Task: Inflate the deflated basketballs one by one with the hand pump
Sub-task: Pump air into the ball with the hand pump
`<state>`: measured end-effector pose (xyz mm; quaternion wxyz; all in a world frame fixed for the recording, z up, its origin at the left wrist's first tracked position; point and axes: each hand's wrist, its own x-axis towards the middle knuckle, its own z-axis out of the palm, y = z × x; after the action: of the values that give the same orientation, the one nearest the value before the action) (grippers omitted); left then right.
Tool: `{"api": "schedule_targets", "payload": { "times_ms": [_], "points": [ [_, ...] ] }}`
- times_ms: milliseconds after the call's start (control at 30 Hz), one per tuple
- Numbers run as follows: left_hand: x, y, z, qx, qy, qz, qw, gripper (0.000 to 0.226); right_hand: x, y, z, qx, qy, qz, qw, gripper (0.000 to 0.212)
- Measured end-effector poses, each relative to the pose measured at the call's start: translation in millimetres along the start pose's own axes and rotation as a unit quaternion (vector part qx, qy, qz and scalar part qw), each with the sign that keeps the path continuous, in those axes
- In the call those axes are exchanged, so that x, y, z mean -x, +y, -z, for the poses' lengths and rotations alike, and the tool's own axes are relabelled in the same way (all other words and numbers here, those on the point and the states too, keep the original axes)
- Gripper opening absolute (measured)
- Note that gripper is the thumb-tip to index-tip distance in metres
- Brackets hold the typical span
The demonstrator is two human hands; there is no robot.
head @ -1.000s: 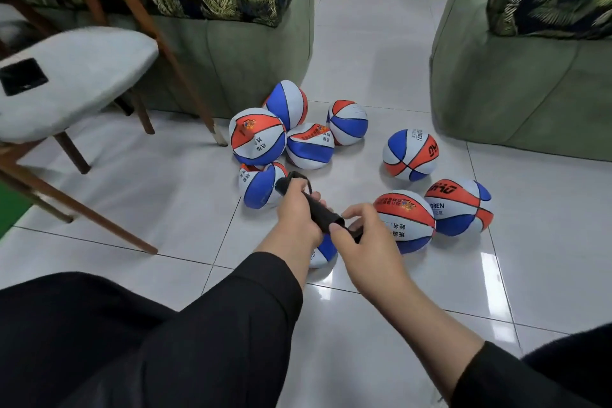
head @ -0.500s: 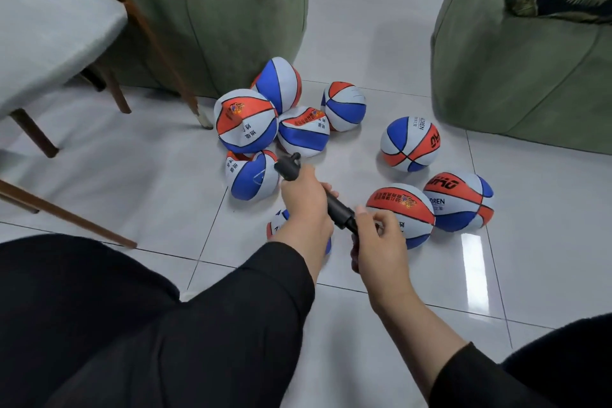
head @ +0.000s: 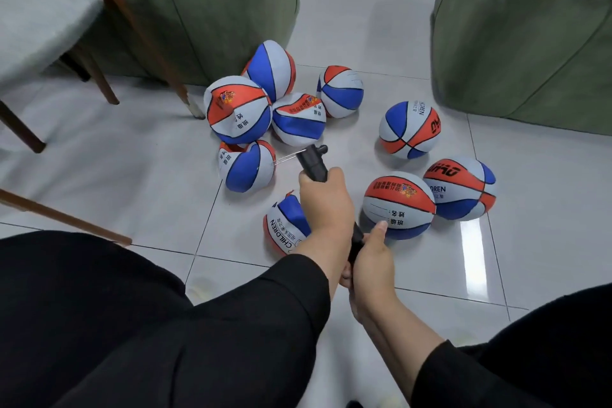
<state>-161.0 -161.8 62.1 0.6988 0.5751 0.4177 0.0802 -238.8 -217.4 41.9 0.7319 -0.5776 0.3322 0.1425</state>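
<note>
Both hands on the pump [head: 313, 164] now, held above the floor [head: 132, 175]. The left hand [head: 326, 200] wraps tight around its barrel, needle end pointing at a dented ball [head: 246, 166]. The right hand [head: 372, 262] curls around the handle end, just behind the left. Beneath the left wrist lies a crumpled flat ball [head: 284, 225]. A round, full ball [head: 399, 207] sits just right of the pump.
</note>
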Motion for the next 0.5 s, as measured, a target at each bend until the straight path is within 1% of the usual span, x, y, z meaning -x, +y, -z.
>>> {"api": "schedule_targets", "payload": {
  "times_ms": [100,200,300,367,500],
  "points": [
    [-9.7,6.7,2.5,0.028,0.009,0.025,0.999,0.004,-3.4,-9.6,-2.2,0.034,-0.012,0.01,0.999,0.064],
    [-17.9,17.0,3.3,0.034,-0.006,0.03,0.999,0.006,-6.0,-13.0,-3.7,0.066,-0.021,0.008,0.998,0.072],
    [-33.7,26.1,8.6,0.026,0.002,0.028,0.999,0.011,-6.0,-8.0,3.5,0.057,-0.004,-0.003,0.998,0.069],
    [-46.6,33.5,15.2,0.029,0.015,0.03,0.999,0.008,-5.7,-4.3,9.0,0.051,0.0,-0.012,0.999,0.065],
    [-43.4,29.0,11.2,0.022,0.015,0.034,0.999,0.008,-6.8,0.0,12.7,0.038,0.004,-0.011,0.999,0.069]
  ]
}}
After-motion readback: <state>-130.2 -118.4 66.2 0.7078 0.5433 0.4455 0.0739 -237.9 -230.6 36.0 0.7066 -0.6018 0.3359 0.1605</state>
